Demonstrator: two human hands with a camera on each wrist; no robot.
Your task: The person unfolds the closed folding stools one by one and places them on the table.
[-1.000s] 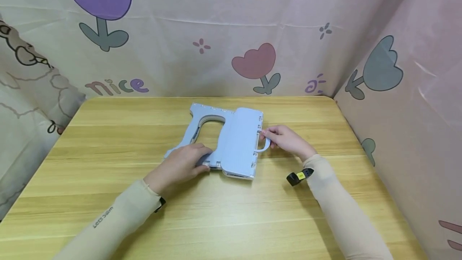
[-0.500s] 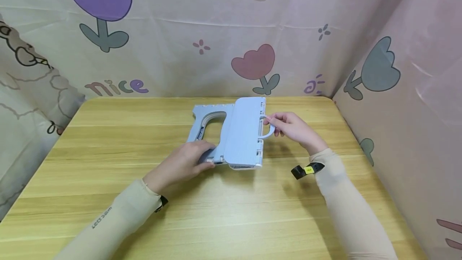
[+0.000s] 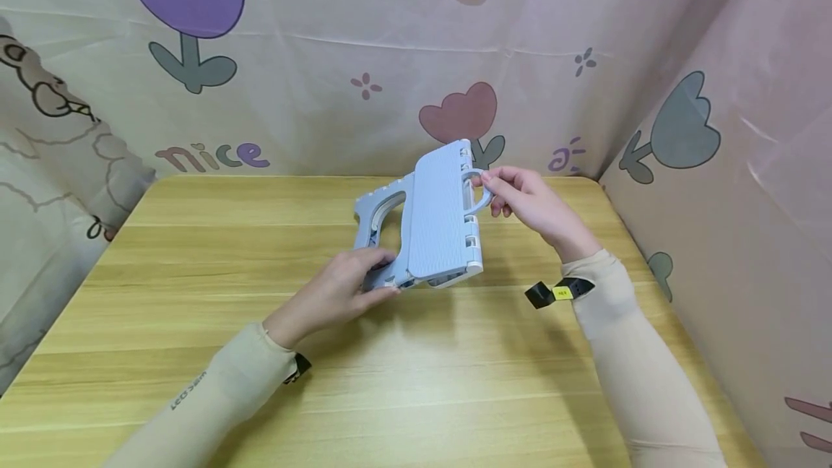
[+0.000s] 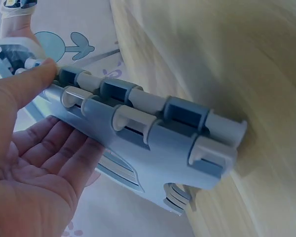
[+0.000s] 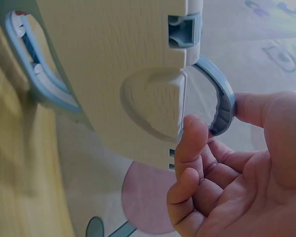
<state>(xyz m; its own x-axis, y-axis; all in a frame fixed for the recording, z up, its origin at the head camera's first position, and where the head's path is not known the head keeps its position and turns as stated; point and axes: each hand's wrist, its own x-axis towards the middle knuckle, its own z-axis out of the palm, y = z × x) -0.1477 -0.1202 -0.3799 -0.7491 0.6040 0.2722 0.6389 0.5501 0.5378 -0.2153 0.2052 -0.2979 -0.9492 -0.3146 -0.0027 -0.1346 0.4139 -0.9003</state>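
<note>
A light blue folding step stool [image 3: 438, 215], folded flat, is tilted over the wooden table with its handle side raised. On its right edge is a curved carry handle [image 3: 487, 198], which my right hand [image 3: 536, 204] pinches between thumb and fingers. My left hand [image 3: 334, 287] grips the near leg edge, thumb on top and fingers beneath. In the left wrist view, hinge knuckles of the stool [image 4: 163, 153] run along the edge near the left hand [image 4: 44, 168]. The right wrist view shows the handle [image 5: 224, 91] standing out from the panel. Whether the far leg end touches the table is hidden.
The wooden table [image 3: 416, 388] ends at a cloth backdrop [image 3: 312, 107] printed with flowers and the word "nice". Another printed cloth [image 3: 734, 201] hangs along the right side. A black wrist strap [image 3: 559, 292] sticks out from the right sleeve.
My right hand has moved up and away, raising the handle side of the stool from nearly flat to a steep tilt. My left hand keeps its grip and shifts slightly right.
</note>
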